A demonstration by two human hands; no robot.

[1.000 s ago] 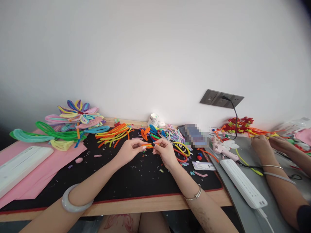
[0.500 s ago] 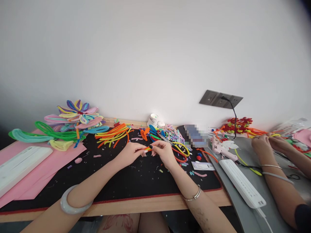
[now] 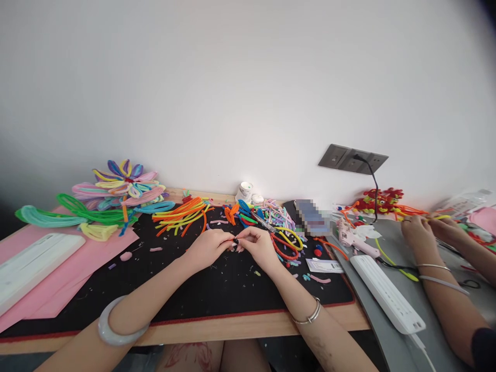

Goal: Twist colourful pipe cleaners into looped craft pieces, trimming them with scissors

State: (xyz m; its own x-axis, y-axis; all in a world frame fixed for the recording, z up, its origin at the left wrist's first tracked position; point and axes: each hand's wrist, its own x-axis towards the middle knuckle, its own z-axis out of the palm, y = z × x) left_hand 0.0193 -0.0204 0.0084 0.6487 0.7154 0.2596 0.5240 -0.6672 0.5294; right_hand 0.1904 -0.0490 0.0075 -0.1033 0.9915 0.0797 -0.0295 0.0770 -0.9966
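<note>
My left hand point(image 3: 209, 249) and my right hand point(image 3: 258, 248) meet fingertip to fingertip over the black mat point(image 3: 228, 294). Both are closed in a pinch. A tiny bit of orange shows between the fingertips; the rest of the piece is hidden by the fingers. Behind my left hand lies a bundle of orange and yellow fuzzy stems point(image 3: 182, 214). Scissors point(image 3: 265, 223) rest among blue loops point(image 3: 245, 211) and pastel scraps point(image 3: 277, 214) just behind my right hand. Red and yellow bent stems point(image 3: 290, 242) lie to its right.
Fuzzy flowers point(image 3: 127, 181) and a white box point(image 3: 39, 258) on pink sheets point(image 3: 93, 261) are at left. At right are a phone point(image 3: 312, 217), a glue gun point(image 3: 354, 238), a power strip point(image 3: 387, 293) and another person's hands point(image 3: 420, 235). A paper cup point(image 3: 245, 192) stands by the wall.
My fingertips have drawn closer together, and the orange and yellow piece between them is now mostly covered. My left fingers are more curled.
</note>
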